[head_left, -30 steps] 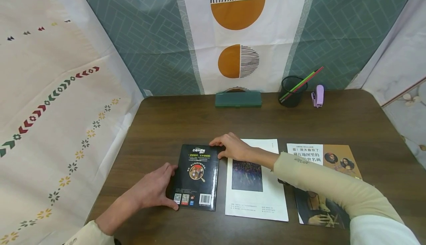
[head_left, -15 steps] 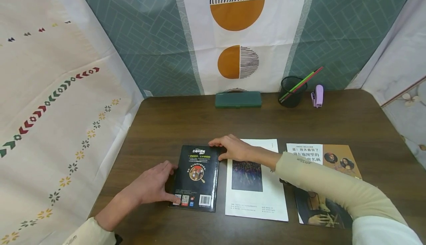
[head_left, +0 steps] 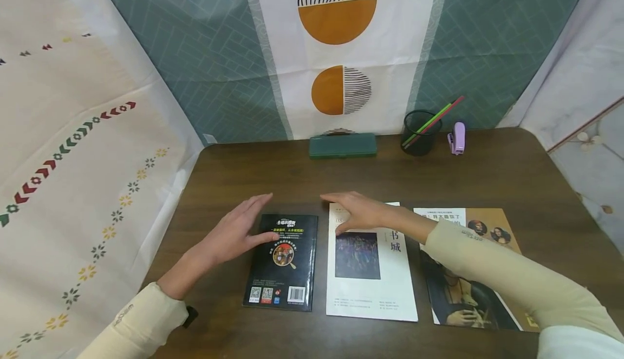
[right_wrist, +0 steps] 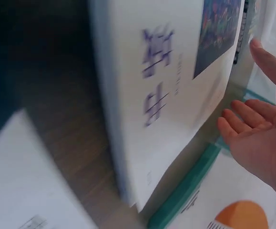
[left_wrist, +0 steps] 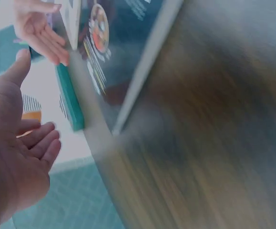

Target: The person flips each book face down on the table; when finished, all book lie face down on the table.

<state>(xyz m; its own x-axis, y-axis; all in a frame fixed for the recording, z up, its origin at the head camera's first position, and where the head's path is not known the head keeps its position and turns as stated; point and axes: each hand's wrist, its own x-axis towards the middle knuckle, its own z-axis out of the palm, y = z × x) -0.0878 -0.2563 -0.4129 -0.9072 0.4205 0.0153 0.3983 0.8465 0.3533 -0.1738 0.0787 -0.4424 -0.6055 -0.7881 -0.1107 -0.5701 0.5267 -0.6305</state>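
Note:
My left hand (head_left: 235, 233), fingers extended and thumb spread, hovers over the upper left side of a dark book (head_left: 287, 264). This book lies flat, its back cover with a barcode facing up. The left wrist view shows the same hand (left_wrist: 18, 157) apart from the book, palm bare. My right hand (head_left: 361, 211) is over the top of a white magazine (head_left: 372, 297) with a dark picture on its cover. Its palm is bare too in the right wrist view, where the fingers (right_wrist: 245, 117) are loosely extended. Part of the magazine's top is hidden by this hand.
A third book (head_left: 468, 305) with a painted portrait cover lies at right, partly under my right sleeve. Along the table's back stand a green pencil case (head_left: 343, 146), a black mesh pen cup (head_left: 420, 139) with pencils, and a purple stapler (head_left: 457, 138). Cloth hangs behind.
Both hands have come away from the dark book. My left hand has risen and moved up from its left edge; the right has shifted right from its top right corner to the magazine.

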